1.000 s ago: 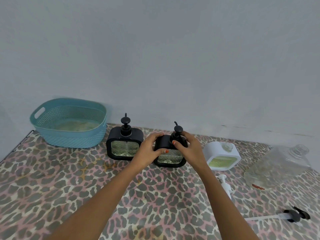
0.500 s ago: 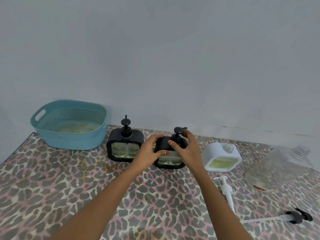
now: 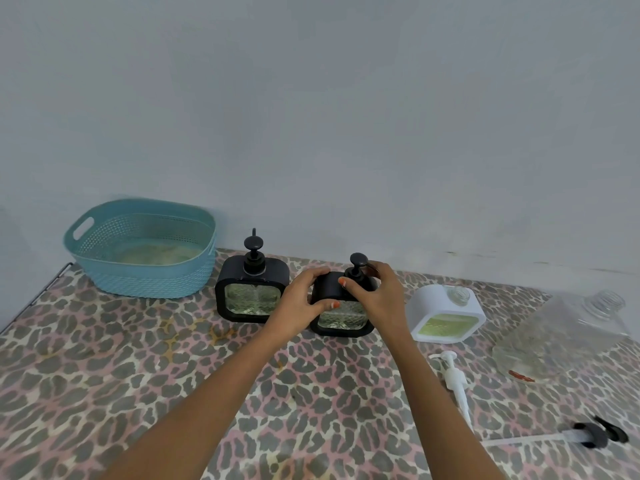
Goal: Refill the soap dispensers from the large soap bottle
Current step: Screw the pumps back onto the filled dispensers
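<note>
Two grips holding middle black dispenser (image 3: 341,322) on table (image 3: 138,358): left grip (image 3: 304,301) wrapping its side, right grip (image 3: 377,296) pinching pump (image 3: 358,268), standing upright right under it.

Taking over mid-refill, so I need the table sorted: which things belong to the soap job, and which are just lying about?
Job: left hand and right hand gripping the held black dispenser; other black dispenser; white dispenser, pump off; white pump; large soap bottle on its side; black pump.
Lying about: teal basket.
</note>
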A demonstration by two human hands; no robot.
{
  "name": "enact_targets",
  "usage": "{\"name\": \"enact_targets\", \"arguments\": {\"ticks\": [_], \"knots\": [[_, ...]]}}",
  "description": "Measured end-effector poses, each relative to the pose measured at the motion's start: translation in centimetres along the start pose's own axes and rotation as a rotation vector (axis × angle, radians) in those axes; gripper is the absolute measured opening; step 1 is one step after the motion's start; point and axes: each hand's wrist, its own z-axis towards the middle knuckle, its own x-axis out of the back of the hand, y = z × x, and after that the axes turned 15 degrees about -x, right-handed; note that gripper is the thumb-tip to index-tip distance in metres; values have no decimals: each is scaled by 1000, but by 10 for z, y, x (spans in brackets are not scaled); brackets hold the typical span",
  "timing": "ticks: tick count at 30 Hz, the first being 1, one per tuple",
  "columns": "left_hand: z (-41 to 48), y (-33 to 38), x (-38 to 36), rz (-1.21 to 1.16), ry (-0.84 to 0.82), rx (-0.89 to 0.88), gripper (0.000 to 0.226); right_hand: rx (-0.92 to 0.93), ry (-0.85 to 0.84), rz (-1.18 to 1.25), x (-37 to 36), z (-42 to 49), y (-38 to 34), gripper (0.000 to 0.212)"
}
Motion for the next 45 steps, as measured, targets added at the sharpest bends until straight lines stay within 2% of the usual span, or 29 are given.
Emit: {"name": "enact_targets", "arguments": {"ticks": [4,9,14,19,24,28,34,39,42,45], "knots": [[0,-1,0,0,1,6,59,22,-33,-15,3,-3,-1,50],[0,-1,0,14,1,-12,58,29,-224,-45,20,-4,-3,41],[0,0,0,-5,10,1,58,54,-128,-74,16,0,-2,35],[0,0,0,-4,10,0,58,14,-19,-26,-1,1,1,41],[0,2,0,10,7,-13,58,40,-95,-40,6,-2,-3,47],[0,2,0,9,12,-12,57,27,-210,-68,17,-3,-2,36],[-1,1,0,-4,12,-3,57,40,-71,-22,5,0,2,30],[-1,2,0,-3,11,-2,57,38,-16,10,-7,-1,5,35],[-1,2,0,-1,10,-4,58,29,-91,1,-1,-4,2,42],[-1,2,0,-2,15,-7,57,36,-200,-32,12,-6,-1,33]]}}
